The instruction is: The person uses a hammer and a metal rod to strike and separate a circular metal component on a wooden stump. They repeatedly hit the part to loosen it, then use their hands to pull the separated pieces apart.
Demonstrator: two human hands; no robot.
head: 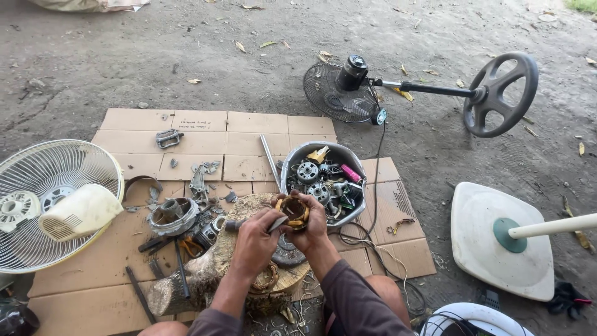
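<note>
My right hand [313, 229] grips a round motor stator wound with copper-coloured wire [293, 210] and holds it over a wooden stump [214, 264]. My left hand [255, 239] holds a metal tool [273, 225] whose tip rests against the stator's left side. Both hands are closed around what they hold. A dark round metal part [287, 254] lies on the stump under my right wrist. A ring of copper wire [267, 279] lies on the stump below my left forearm.
A metal bowl [297, 154] of motor parts stands just beyond the hands. Flattened cardboard [205, 140] covers the ground, strewn with a motor housing [171, 216], tools and scraps. A white fan grille [43, 180] lies left, a black standing fan [348, 90] lies beyond, a white fan base [497, 246] right.
</note>
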